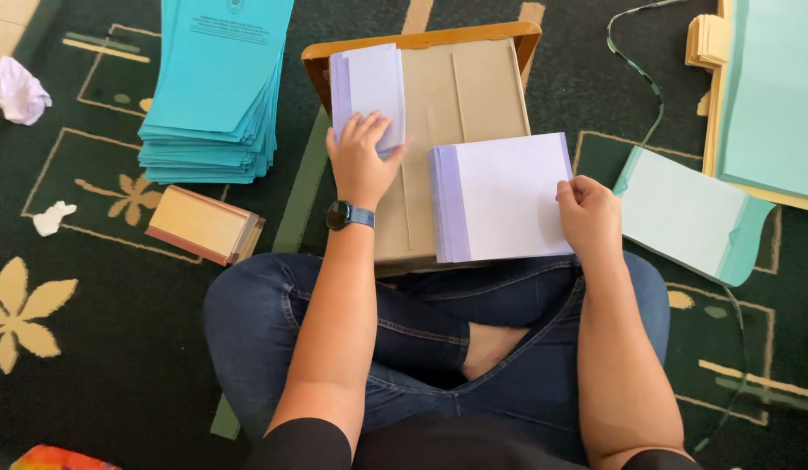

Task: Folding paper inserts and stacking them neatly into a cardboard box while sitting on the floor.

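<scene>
I sit cross-legged on a dark patterned carpet with a low beige tray (473,87) in front of my knees. My left hand (362,155), with a dark watch on the wrist, rests flat on a small stack of white sheets with lilac edges (367,83) at the tray's left side. My right hand (588,213) pinches the right edge of a larger stack of white sheets with a lilac strip (499,196), which lies on the tray's near right corner.
A tall pile of turquoise booklets (214,87) stands at the left, a small tan block of paper (204,224) below it. Pale green sheets (689,213) lie at the right, more stacks (769,87) behind them. Crumpled tissues (16,87) lie far left.
</scene>
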